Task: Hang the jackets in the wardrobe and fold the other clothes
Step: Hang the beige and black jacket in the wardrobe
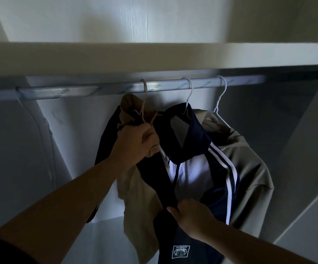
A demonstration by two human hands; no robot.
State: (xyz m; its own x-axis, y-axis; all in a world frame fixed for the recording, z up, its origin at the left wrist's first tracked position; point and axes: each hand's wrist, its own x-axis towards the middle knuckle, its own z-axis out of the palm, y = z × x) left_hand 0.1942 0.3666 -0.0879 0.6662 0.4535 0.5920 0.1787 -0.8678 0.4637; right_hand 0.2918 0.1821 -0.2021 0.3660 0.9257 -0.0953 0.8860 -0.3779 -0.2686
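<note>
Tan-and-navy jacket [135, 197] is hanging from the wardrobe rail [101, 90]; left hand [135, 147] fingers are clamping its collar, right hand [190, 214] fingers are pinching a navy edge, likely straightening it.

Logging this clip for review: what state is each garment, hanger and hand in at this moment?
Tan and navy jacket: on the beige hanger, gripped by both hands.
Beige hanger: hooked on the rail.
Navy striped jacket: hanging on a white hanger.
Khaki jacket: hanging on its white hanger.
Left hand: clutching fabric at the collar.
Right hand: pinching a dark sleeve.
</note>
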